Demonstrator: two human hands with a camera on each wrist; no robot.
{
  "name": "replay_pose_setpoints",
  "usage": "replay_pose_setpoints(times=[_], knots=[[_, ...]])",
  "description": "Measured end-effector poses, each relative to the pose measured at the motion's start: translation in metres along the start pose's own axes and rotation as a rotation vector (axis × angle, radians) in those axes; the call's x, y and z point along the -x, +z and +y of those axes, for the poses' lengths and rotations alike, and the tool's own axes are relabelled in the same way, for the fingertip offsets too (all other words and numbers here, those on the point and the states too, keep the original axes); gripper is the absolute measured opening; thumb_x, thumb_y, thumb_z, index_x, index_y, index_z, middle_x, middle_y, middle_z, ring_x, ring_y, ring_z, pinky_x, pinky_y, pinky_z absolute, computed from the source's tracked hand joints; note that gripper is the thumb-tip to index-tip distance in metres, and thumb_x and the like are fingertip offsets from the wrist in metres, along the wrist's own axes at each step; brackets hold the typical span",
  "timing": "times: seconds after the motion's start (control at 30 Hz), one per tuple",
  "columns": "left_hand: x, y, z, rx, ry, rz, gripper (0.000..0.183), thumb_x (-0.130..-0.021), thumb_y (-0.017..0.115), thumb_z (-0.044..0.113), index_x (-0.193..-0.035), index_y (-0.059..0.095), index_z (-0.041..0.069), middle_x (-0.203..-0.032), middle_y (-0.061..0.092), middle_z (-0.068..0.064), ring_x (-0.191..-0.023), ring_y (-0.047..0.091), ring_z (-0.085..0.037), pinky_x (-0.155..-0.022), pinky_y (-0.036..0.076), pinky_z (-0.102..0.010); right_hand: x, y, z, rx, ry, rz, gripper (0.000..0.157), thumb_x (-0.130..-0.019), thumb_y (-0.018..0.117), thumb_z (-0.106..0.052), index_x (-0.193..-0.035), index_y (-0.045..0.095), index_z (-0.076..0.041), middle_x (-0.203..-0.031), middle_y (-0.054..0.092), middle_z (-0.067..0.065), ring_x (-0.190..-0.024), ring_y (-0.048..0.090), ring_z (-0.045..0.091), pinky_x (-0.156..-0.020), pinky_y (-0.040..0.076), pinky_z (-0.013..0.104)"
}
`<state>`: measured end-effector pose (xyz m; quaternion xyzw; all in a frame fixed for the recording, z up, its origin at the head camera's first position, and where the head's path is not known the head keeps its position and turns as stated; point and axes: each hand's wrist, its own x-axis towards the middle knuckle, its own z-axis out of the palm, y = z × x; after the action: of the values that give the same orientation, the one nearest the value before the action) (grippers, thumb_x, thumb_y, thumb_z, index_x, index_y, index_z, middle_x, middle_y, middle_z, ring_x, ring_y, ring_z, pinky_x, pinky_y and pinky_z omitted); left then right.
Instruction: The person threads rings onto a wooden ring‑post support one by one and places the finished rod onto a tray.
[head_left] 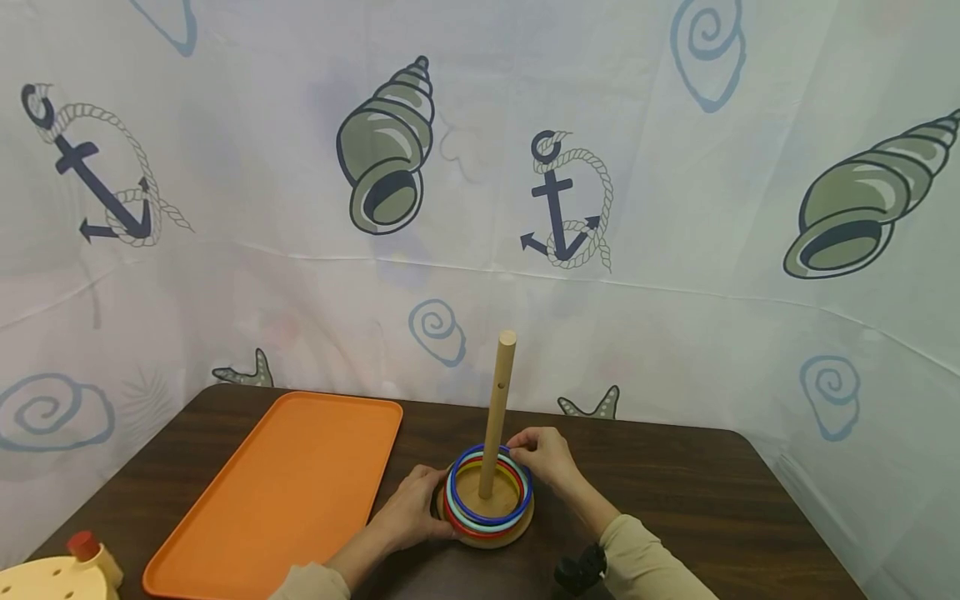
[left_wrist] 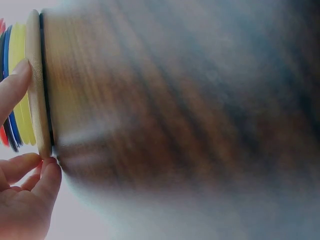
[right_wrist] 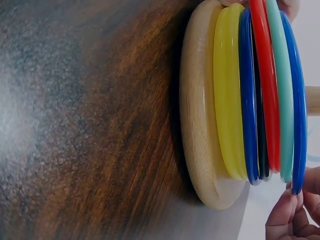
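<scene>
A round wooden base [right_wrist: 196, 100] with an upright peg [head_left: 498, 400] stands on the table. Stacked rings circle the peg: yellow rings [right_wrist: 225, 95] at the bottom, then a blue one, a black one, a red ring [right_wrist: 267, 100], a mint ring [right_wrist: 285, 100] and the topmost blue ring [right_wrist: 300, 110]. My left hand [head_left: 411, 510] grips the base at its left edge, thumb [left_wrist: 15, 87] beside the yellow rings. With finger and thumb, my right hand [head_left: 549, 457] pinches the top blue ring at its far right side.
An orange tray [head_left: 292, 483] lies left of the ring stand. A pale yellow piece with holes and a red peg [head_left: 83, 545] sits at the near left corner. Behind the dark table [head_left: 675, 492] hangs a printed cloth [head_left: 480, 250].
</scene>
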<state>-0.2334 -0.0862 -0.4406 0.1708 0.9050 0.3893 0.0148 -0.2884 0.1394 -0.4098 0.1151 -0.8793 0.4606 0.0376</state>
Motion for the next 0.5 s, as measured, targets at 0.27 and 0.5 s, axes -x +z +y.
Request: replay_pose_setpoints(times=[0.27, 0.5], knots=[[0.0002, 0.0, 0.0002, -0.002, 0.006, 0.006, 0.08, -0.058, 0.089, 0.023, -0.124, 0.054, -0.007, -0.113, 0.051, -0.017, -0.105, 0.049, -0.036, -0.09, 0.042, -0.056, 0.0005, 0.0012, 0.0022, -0.004, 0.03, -0.014, 0.004, -0.081, 0.067, 0.0, -0.083, 0.07, 0.001, -0.075, 0.067, 0.006, -0.067, 0.052, 0.009, -0.061, 0.046, 0.024], [-0.0004, -0.0002, 0.0, 0.004, 0.012, 0.004, 0.08, -0.058, 0.089, 0.023, -0.123, 0.054, -0.007, -0.112, 0.051, -0.017, -0.105, 0.049, -0.035, -0.09, 0.042, -0.056, 0.0006, 0.0012, 0.0012, -0.007, 0.032, -0.016, 0.005, -0.082, 0.066, -0.001, -0.084, 0.071, 0.001, -0.077, 0.068, 0.006, -0.069, 0.053, 0.01, -0.062, 0.046, 0.025]])
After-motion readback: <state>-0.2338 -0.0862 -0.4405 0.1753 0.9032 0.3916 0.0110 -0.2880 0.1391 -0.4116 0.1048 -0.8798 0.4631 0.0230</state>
